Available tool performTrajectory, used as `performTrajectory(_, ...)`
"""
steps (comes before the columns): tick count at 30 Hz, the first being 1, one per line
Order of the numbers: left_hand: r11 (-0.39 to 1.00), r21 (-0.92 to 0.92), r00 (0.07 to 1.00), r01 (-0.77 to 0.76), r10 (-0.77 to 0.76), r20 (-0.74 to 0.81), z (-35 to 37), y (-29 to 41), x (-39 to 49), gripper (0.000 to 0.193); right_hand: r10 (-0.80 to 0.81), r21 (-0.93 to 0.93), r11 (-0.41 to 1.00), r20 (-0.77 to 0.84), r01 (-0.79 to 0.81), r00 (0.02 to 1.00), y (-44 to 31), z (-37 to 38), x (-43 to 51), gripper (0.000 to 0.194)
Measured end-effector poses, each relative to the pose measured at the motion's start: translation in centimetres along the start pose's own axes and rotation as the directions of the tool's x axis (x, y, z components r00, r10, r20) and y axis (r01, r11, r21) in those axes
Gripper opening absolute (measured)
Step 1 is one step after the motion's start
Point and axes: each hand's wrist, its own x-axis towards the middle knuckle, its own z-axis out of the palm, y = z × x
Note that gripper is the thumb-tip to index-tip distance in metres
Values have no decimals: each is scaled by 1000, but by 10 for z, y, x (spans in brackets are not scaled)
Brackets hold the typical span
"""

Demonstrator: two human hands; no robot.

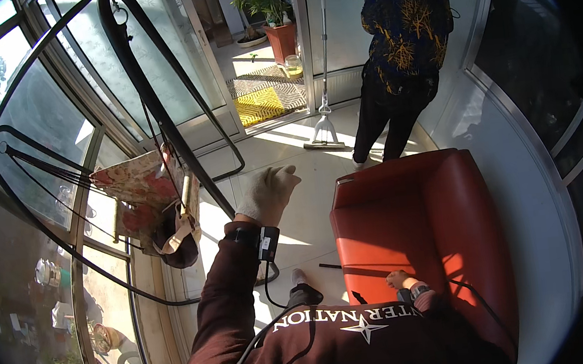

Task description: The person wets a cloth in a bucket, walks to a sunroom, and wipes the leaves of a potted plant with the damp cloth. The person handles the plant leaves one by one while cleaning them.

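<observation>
My left hand (271,192), in a light grey knitted glove, is raised over the tiled floor beside the black metal frame of a hanging swing seat. Its fingers are curled in, with nothing visible in them. My right hand (399,279), bare, is low over the seat of a red leather sofa (381,220), its fingers curled; whether it holds anything cannot be told. A thin black rod (329,266) sticks out past the sofa's front edge, left of this hand. The swing's floral fabric seat (138,190) hangs to the left of my gloved hand.
Another person (405,47) stands behind the sofa, turned away. A sponge mop (326,130) leans by the doorway, where a patterned mat (266,96) and a potted plant (282,39) are. The black swing frame (168,125) stands at left near the windows. A black cable (250,346) runs along my left arm.
</observation>
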Motion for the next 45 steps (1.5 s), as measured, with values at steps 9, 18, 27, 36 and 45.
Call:
performTrajectory(9, 452, -734, 781, 506, -601, 169, 86, -152, 129, 23, -99, 185, 970, -302, 160, 948, -194, -79, 157, 11)
performTrajectory(18, 232, -894, 659, 383, -747, 89, 114, -271, 192, 25, -363, -876, 434, 44, 210, 931, -278, -127, 265, 25)
performTrajectory(27, -385, -923, 454, 11, -820, 347, 124, -394, 250, 19, 127, -777, 549, 442, 308, 888, -355, -211, 381, 27)
performTrajectory(36, 516, -812, 738, 273, -654, -168, 169, -600, 582, 9, -196, -179, 961, 108, 213, 975, -555, -310, 549, 20)
performTrajectory(45, 521, -769, 725, 371, -680, -111, 249, -657, 590, 11, -164, 246, 960, 97, 136, 982, -665, -397, 548, 25)
